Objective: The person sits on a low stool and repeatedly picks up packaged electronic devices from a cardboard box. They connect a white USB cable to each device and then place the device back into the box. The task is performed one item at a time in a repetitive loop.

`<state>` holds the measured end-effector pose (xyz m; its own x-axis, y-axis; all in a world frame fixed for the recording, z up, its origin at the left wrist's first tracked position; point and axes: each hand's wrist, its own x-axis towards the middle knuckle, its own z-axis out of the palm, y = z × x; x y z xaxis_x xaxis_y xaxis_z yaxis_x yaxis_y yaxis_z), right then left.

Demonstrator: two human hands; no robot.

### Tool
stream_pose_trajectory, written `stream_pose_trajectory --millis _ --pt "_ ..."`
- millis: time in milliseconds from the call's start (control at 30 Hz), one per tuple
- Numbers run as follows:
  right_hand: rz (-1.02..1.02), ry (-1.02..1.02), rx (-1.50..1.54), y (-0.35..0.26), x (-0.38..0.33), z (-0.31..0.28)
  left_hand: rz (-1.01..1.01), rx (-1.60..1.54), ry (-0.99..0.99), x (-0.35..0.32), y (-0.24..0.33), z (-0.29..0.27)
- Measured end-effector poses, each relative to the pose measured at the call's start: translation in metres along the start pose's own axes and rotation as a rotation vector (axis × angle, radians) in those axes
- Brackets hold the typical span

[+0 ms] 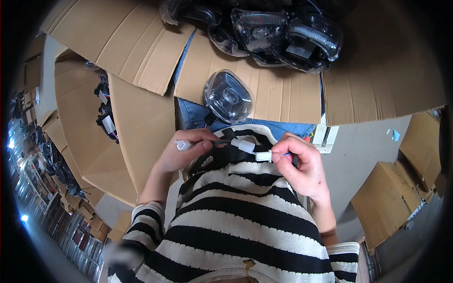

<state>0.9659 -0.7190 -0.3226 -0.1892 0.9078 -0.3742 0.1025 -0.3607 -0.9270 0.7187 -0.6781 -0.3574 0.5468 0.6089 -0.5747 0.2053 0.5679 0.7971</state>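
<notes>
Left hand (pixel 181 152) pinching white connector (pixel 183 145), right hand (pixel 302 165) gripping white plug (pixel 263 155) (blue wire (pixel 284 153)).

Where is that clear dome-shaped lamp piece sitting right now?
In the head view, the clear lamp housing lies alone on the cardboard sheet, just above the left hand and right hand, below the pile of lamp housings.

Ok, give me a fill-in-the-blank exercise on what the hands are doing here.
1. The left hand and right hand each pinch a white plastic ____ on a wire harness.
2. A single clear headlight lens lies on a sheet of ____.
3. The person's sweater has black and cream ____.

Missing words: connector; cardboard; stripes
</notes>
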Motion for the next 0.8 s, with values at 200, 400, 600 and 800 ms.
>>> stream_pose_trajectory --millis 200,400,600,800 --pt "-0.107 0.030 -0.135 -0.002 0.000 0.001 -0.082 0.034 -0.010 -0.002 0.002 0.000" --pt "-0.244 0.030 -0.294 -0.001 0.001 0.001 -0.032 0.105 0.006 0.001 0.003 0.004" --pt "-0.317 0.036 -0.427 -0.004 -0.001 0.001 -0.191 -0.040 0.006 0.003 0.009 0.002" --pt "-0.300 0.023 -0.436 -0.006 -0.003 0.001 -0.233 -0.042 0.058 0.004 0.008 0.006"
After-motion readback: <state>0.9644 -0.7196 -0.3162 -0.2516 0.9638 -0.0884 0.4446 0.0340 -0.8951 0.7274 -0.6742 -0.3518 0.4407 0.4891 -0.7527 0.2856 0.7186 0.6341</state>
